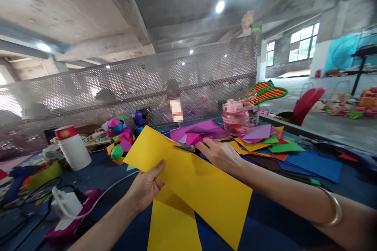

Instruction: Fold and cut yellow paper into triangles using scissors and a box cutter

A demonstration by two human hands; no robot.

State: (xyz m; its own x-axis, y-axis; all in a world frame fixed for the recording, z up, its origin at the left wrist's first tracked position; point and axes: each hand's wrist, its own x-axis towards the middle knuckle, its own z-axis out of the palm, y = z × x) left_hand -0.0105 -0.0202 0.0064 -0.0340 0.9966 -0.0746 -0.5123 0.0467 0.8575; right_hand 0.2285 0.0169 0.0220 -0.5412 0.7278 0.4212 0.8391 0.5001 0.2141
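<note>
My left hand [147, 189] pinches the lower edge of a yellow sheet [203, 184], thumb on top, and the sheet is held up at a slant. At the sheet's far edge my right hand [219, 155] is closed around a pair of scissors [187, 148]. One dark blade lies over the yellow surface, pointing left; the handles are mostly hidden by my fingers. Beneath it, another yellow piece [173, 227] extends toward me over the dark blue table. Just past my right hand are purple sheets [203, 129].
Coloured sheets [273, 141] and a pink jug [235, 117] stand to the right. Stacked paper cups [73, 149], a power strip [73, 219] with cables and several coloured faceted balls [118, 151] are at left. A perforated metal screen [132, 86] closes off the back.
</note>
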